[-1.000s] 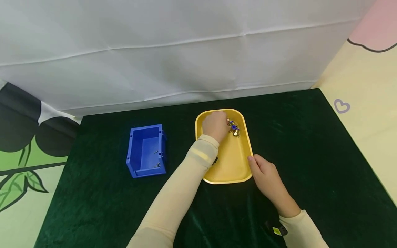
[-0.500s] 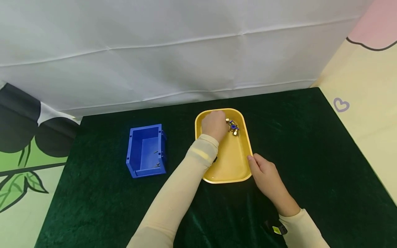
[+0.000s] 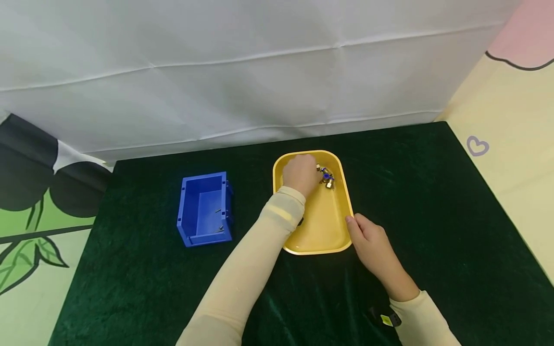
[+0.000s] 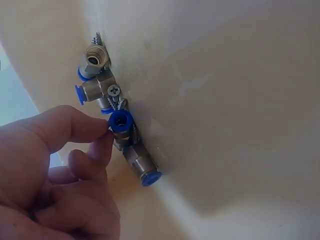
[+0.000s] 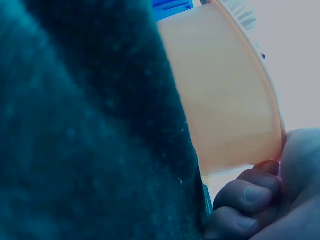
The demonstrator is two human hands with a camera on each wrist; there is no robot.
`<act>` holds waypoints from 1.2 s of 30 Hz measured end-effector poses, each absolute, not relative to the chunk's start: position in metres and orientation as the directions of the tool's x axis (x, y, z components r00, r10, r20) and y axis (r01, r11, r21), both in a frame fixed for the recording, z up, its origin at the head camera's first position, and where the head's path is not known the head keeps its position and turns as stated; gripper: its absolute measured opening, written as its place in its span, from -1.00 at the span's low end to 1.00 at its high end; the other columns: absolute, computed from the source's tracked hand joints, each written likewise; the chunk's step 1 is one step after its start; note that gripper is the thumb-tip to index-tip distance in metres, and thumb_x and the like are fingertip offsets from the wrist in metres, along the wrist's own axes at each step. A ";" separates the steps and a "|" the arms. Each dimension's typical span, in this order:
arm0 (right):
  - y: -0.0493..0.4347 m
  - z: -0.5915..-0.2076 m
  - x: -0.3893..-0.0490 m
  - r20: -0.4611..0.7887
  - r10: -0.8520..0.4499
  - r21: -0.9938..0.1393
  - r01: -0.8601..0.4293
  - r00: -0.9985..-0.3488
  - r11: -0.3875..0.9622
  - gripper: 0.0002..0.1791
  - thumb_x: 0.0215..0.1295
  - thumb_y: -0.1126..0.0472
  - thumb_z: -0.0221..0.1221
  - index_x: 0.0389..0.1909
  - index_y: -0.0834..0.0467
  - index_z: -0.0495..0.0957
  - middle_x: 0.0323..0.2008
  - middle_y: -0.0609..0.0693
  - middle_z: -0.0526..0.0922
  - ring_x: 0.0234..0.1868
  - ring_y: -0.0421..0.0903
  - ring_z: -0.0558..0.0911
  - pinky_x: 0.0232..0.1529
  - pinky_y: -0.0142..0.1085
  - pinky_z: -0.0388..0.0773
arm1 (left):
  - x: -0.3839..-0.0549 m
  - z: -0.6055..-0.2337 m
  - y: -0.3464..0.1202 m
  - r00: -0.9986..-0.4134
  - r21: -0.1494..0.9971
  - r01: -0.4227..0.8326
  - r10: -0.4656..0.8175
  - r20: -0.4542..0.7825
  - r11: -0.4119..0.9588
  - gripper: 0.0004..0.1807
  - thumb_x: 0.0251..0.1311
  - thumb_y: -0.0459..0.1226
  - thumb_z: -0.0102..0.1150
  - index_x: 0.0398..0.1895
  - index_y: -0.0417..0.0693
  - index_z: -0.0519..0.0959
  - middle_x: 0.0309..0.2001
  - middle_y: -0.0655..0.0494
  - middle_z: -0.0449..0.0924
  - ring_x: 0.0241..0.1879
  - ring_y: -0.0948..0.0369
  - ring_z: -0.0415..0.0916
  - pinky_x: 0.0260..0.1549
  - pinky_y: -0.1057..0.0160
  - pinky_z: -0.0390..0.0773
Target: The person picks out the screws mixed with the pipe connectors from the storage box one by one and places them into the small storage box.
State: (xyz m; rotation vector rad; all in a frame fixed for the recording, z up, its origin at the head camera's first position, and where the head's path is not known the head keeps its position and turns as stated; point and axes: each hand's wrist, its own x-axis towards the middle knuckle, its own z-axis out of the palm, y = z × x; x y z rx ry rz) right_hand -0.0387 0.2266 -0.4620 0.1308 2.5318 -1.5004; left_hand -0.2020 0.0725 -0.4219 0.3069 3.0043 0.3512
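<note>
My left hand (image 3: 300,174) reaches into the far end of a yellow tray (image 3: 323,230). In the left wrist view, its thumb and index finger pinch at a blue-collared push-in fitting (image 4: 121,121), fingertips right at the collar's edge. More metal fittings (image 4: 140,164) with blue collars lie in a row along the tray's wall, with several small screws (image 4: 114,91) among them. My right hand (image 3: 370,242) grips the tray's right rim near the front corner, thumb on top; the right wrist view shows its curled fingers (image 5: 250,194) below the rim.
A blue bin (image 3: 203,211) stands left of the tray with a few small screws (image 3: 220,229) inside. Both containers rest on a dark green cloth (image 3: 130,278) covering the table. A white sheet (image 3: 242,72) hangs behind the table's far edge.
</note>
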 end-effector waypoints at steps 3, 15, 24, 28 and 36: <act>0.227 -0.462 -0.039 -0.210 -0.022 -0.862 0.174 -0.978 0.476 -0.51 0.55 -0.20 -0.16 -0.21 0.11 0.50 -0.48 0.06 0.51 -0.59 0.03 0.49 -0.56 -0.30 0.44 | -0.202 -0.422 0.071 -0.971 0.274 0.190 0.221 -0.087 0.943 -0.70 0.30 -0.10 0.24 -0.56 -0.02 0.57 -0.66 0.16 0.38 -0.64 0.22 0.42 -0.66 0.31 0.38; 0.228 -0.460 -0.038 -0.208 -0.023 -0.854 0.171 -0.978 0.491 -0.54 0.55 -0.18 -0.14 -0.24 0.11 0.50 -0.50 0.07 0.50 -0.60 0.03 0.48 -0.57 -0.31 0.42 | -0.194 -0.414 0.051 -0.980 0.380 0.139 0.182 -0.078 0.914 -0.53 0.27 -0.15 0.24 -0.78 0.01 0.35 -0.76 0.20 0.23 -0.72 0.25 0.30 -0.65 0.33 0.31; 0.225 -0.461 -0.036 -0.194 -0.043 -0.863 0.149 -0.980 0.483 -0.54 0.56 -0.17 -0.13 -0.25 0.12 0.50 -0.51 0.07 0.50 -0.61 0.01 0.48 -0.58 -0.32 0.42 | -0.175 -0.398 0.037 -0.986 0.449 0.132 0.165 -0.036 0.884 -0.60 0.25 -0.24 0.18 -0.76 -0.02 0.38 -0.73 0.17 0.27 -0.66 0.23 0.35 -0.62 0.34 0.29; 0.225 -0.461 -0.036 -0.189 -0.032 -0.861 0.150 -0.981 0.487 -0.54 0.55 -0.18 -0.13 -0.26 0.10 0.50 -0.51 0.06 0.50 -0.61 0.02 0.49 -0.58 -0.32 0.42 | -0.166 -0.390 0.034 -0.983 0.501 0.153 0.182 -0.009 0.852 -0.64 0.24 -0.27 0.18 -0.74 -0.03 0.42 -0.72 0.16 0.31 -0.66 0.25 0.34 -0.63 0.36 0.28; 0.226 -0.461 -0.035 -0.204 -0.033 -0.858 0.163 -0.978 0.486 -0.51 0.54 -0.21 -0.14 -0.25 0.12 0.50 -0.49 0.07 0.51 -0.60 0.02 0.49 -0.57 -0.31 0.43 | -0.156 -0.373 0.026 -0.976 0.591 0.204 0.207 0.064 0.781 -0.67 0.21 -0.30 0.14 -0.73 -0.05 0.44 -0.72 0.16 0.28 -0.68 0.24 0.33 -0.64 0.38 0.25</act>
